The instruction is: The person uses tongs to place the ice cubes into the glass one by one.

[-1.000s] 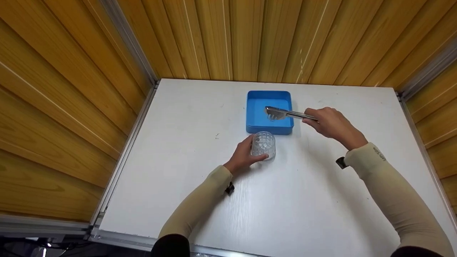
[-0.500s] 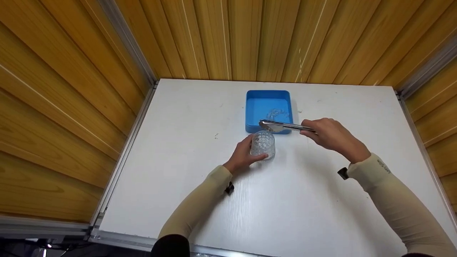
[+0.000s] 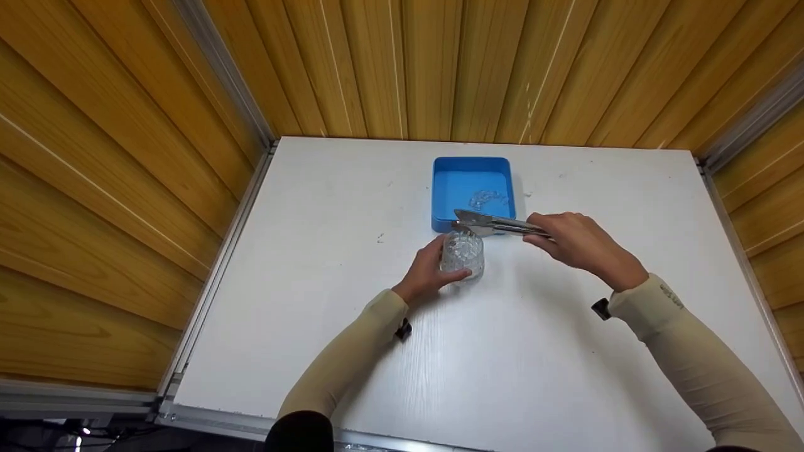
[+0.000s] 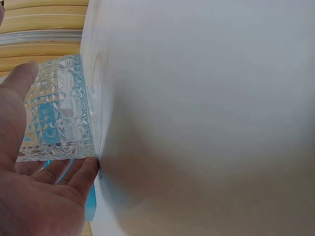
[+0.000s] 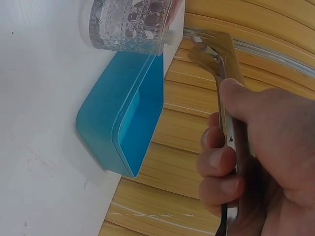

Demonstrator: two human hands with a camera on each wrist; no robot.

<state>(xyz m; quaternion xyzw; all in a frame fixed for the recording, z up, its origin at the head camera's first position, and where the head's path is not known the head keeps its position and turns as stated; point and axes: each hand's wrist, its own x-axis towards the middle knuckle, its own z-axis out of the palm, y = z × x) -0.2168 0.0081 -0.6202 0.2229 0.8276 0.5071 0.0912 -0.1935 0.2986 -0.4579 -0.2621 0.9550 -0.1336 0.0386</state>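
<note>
My left hand (image 3: 430, 270) grips a clear, faceted glass tumbler (image 3: 463, 256) from its left side, thumb in front. The tumbler stands upright on the white table, with clear pieces inside. In the left wrist view, the fingers curl round the tumbler (image 4: 59, 108) near its base. My right hand (image 3: 578, 242) holds metal tongs (image 3: 502, 226), their tips parted above the tumbler's mouth. A small clear piece (image 5: 169, 37) shows at the tumbler's rim in the right wrist view. Just behind, a blue square box (image 3: 441, 221) holds several clear pieces (image 3: 487, 199) in its right half.
The white table (image 3: 301, 251) reaches back to a wood-panelled wall (image 3: 427, 69). Metal framing (image 3: 220, 251) runs along its left edge. Small dark specks (image 3: 380, 238) mark the surface left of the box.
The right hand has brought the tongs from above the blue box toward me, over the tumbler. Their tips have spread apart. The left hand and tumbler have stayed put.
</note>
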